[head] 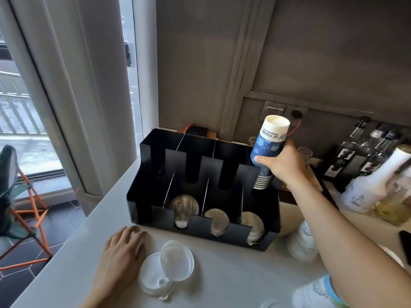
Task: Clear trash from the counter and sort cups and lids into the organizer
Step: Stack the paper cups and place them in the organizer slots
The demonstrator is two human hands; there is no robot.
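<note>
Head: right hand point(283, 166) grips cup stack point(268, 147) (tilted).

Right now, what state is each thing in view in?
organizer: upright, lids in three front compartments
paper cup stack: tilted, rims down, lower end in the rightmost rear slot
right hand: grips the paper cup stack
left hand: rests on the counter
loose lids: overlapping on the counter

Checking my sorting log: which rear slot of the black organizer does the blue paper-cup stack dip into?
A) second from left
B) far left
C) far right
C: the right hand holds the stack of blue paper cups, lower end inside the far-right rear slot of the organizer.
</note>
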